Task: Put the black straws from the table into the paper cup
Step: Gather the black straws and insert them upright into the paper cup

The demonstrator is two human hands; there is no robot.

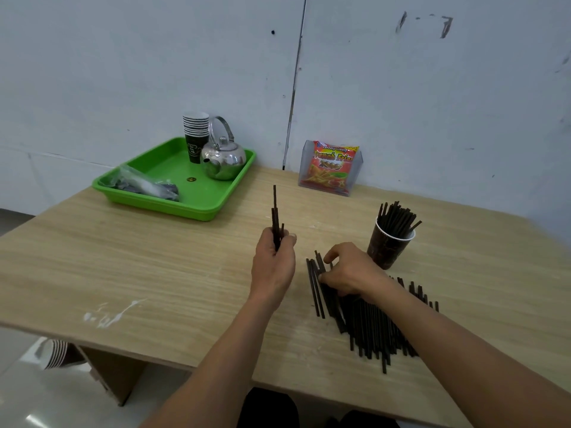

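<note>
A pile of black straws (370,329) lies on the wooden table (154,257) at the right front. My right hand (349,270) rests on the pile's far end, fingers curled over a few straws. My left hand (273,264) grips a small upright bundle of straws (276,217), left of the pile. A dark paper cup (386,248) with a white rim stands just behind my right hand, holding several straws that fan upward.
A green tray (148,196) at the back left carries a stack of paper cups (195,134), a steel kettle (224,159) and a plastic bag. A red snack packet (332,168) stands in a clear holder by the wall. More cups (55,353) lie under the table's left edge.
</note>
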